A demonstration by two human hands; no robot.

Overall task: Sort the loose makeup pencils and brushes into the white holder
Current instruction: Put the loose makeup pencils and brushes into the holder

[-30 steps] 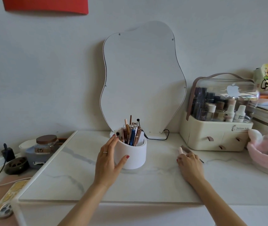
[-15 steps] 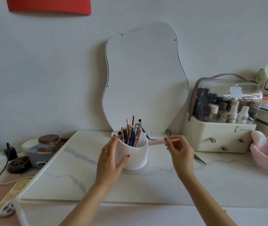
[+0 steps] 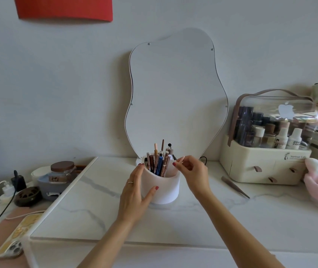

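left hand [image 3: 135, 192]: its grip is wrapped round the near-left side of the white holder [image 3: 164, 188], fingers at the rim and thumb across the front wall; judged to be steadying the holder so it does not slide or tip while something is fed in.
right hand [image 3: 192, 172]: over the holder's right rim, grip pinching a pale pink pencil [image 3: 179, 160] between thumb and fingertips; only the pencil's upper end shows, and it slants toward the opening, apparently to be let down into the free right side.
white holder: stands upright on the marble surface [image 3: 231, 219], just in front of the wavy mirror [image 3: 175, 93]; it sits centred and near, so both hands reach it easily.
contents: a cluster of pencils and brushes [image 3: 159, 161] stands tips up, crowded toward the left and back of the holder.
left to sort: a dark slim tool [image 3: 234, 187] lies flat on the surface to the right, near the cosmetics organiser [image 3: 266, 165]; i cannot tell if it is a brush or tweezers.
step in hand: judged to be the drop-in of the pink pencil; task looks nearly done.
risk: the packed cluster may block the pencil.
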